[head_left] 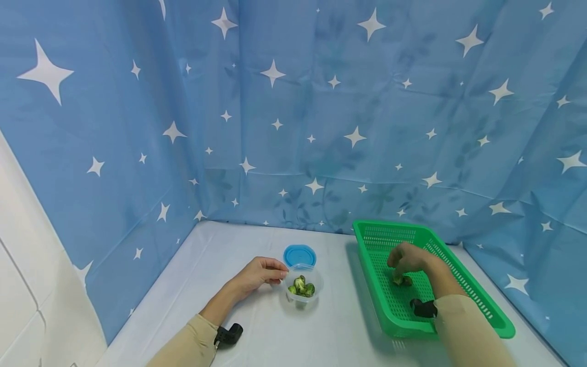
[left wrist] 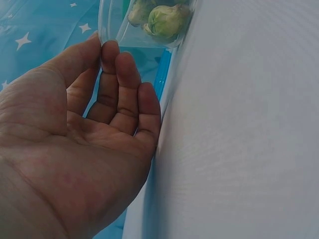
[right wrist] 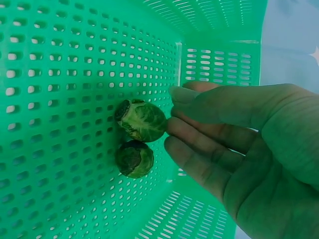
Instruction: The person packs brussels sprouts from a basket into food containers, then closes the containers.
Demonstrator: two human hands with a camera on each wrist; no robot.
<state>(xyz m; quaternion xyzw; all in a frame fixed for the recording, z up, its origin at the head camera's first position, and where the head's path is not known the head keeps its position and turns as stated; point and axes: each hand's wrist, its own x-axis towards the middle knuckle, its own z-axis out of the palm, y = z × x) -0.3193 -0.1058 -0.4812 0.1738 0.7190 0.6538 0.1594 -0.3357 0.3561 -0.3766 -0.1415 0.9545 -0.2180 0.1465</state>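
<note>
In the head view, a small clear plastic container (head_left: 315,283) with several Brussels sprouts (head_left: 301,287) in it stands on the white table. My left hand (head_left: 259,275) pinches its rim at the left side between thumb and fingers; the left wrist view shows the hand (left wrist: 99,119) from the palm side. Inside the green basket (head_left: 373,285), my right hand (head_left: 407,257) reaches down over two Brussels sprouts. The right wrist view shows the upper sprout (right wrist: 142,121) right at the fingertips and the lower sprout (right wrist: 134,159) beside it. The right hand's fingers are loosely bent, not round either sprout.
A blue lid (head_left: 300,255) lies on the white table (head_left: 257,331) just behind the container. The basket's raised walls surround the right hand. A blue curtain (head_left: 293,127) with white stars hangs behind and along both sides of the table.
</note>
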